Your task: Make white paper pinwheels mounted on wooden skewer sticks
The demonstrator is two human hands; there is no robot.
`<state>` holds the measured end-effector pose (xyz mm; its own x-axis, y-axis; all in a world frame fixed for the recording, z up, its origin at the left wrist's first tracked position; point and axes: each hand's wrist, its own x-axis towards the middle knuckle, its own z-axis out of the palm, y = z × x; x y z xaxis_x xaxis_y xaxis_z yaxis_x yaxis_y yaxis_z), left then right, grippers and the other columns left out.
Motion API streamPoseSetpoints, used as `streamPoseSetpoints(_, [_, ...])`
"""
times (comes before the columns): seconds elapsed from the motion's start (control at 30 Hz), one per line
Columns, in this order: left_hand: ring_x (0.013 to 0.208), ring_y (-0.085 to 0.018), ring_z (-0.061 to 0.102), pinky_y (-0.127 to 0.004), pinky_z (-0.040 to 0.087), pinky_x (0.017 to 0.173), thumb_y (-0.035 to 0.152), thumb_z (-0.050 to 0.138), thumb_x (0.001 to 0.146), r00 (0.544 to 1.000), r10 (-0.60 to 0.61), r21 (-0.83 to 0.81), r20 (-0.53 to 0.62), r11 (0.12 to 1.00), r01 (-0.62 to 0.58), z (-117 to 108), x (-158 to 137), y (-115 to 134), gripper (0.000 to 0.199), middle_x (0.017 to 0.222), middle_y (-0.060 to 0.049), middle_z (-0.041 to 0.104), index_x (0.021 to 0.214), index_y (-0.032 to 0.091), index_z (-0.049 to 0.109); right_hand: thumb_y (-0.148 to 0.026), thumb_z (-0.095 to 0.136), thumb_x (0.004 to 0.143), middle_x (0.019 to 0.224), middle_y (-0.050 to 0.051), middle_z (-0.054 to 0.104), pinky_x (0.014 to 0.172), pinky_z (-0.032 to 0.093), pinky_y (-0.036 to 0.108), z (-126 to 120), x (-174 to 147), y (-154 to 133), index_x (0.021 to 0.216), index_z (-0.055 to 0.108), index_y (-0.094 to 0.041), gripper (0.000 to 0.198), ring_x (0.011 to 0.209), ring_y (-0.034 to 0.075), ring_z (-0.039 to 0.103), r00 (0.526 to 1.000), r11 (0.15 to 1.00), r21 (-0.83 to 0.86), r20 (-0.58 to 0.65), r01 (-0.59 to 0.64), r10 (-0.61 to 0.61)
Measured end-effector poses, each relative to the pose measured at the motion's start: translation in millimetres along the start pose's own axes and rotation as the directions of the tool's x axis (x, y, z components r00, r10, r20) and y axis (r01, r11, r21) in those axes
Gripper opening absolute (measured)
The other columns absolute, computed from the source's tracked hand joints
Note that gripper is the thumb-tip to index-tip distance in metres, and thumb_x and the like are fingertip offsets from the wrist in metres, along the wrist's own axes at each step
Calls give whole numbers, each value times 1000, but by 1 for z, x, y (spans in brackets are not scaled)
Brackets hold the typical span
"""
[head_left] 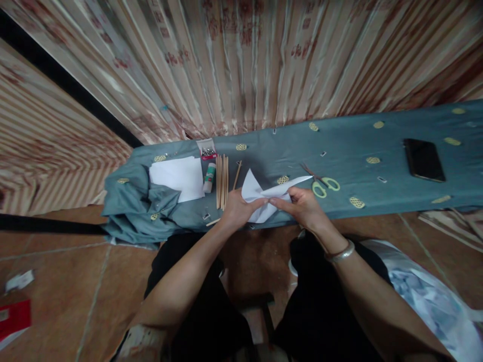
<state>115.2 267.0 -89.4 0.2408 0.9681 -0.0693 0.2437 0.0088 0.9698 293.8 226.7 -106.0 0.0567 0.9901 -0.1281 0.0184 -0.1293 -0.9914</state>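
A folded piece of white paper (pixel 252 187) with pointed flaps is held up in both hands, above the front edge of the cloth-covered board. My left hand (pixel 238 208) pinches it from the left, and my right hand (pixel 302 205) grips it from the right. The two thumbs meet at the paper's middle; the fingers behind it are partly hidden. Just right of my right hand lie scissors (pixel 325 186) with yellow-green handles. Left of my left hand are several wooden sticks (pixel 222 176), a glue stick (pixel 210 177) and a stack of white paper (pixel 177 176).
A small box of metal pins (pixel 207 150) sits behind the glue stick. A black phone (pixel 424 160) lies far right on the blue-green cloth (pixel 350 151). Striped curtains (pixel 241 65) hang behind. A white plastic bag (pixel 426 296) stands on the floor at right, a red packet (pixel 15 317) at left.
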Motion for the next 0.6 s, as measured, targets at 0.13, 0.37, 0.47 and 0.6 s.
streamPoseSetpoints(0.13, [75, -23, 71, -30, 56, 71, 20, 81, 64, 1000, 6, 9, -21, 1000, -6, 1, -1, -1, 18, 75, -6, 76, 77, 10, 75, -49, 83, 62, 76, 0, 75, 66, 55, 32, 3, 0, 4, 82, 76, -20, 36, 65, 17, 65, 999, 1000, 0, -24, 23, -23])
streamPoseSetpoints(0.37, [77, -22, 71, -29, 55, 74, 21, 82, 63, 1000, 13, -8, -18, 1000, -13, -1, -4, -3, 19, 74, -5, 75, 76, 11, 75, -48, 84, 60, 72, 0, 74, 59, 52, 30, 8, -6, 3, 76, 76, -20, 33, 61, 15, 62, 998, 999, 0, -59, 36, -36])
streamPoseSetpoints(0.47, [75, -22, 70, -28, 54, 71, 20, 82, 63, 1000, -14, -19, 1, 1000, 14, -1, -3, -3, 15, 70, -4, 74, 72, 11, 74, -51, 84, 60, 73, 0, 74, 60, 53, 30, 6, -4, 2, 78, 76, -20, 36, 62, 16, 63, 999, 1000, 9, -28, 18, -18])
streamPoseSetpoints(0.6, [71, -19, 69, -25, 52, 65, 20, 81, 65, 997, -35, 5, 63, 999, 34, -2, 2, -5, 13, 73, -3, 75, 74, 13, 75, -51, 85, 58, 74, 1, 75, 64, 54, 31, 2, 1, -1, 81, 76, -20, 40, 63, 17, 66, 999, 997, 58, 27, -48, 47])
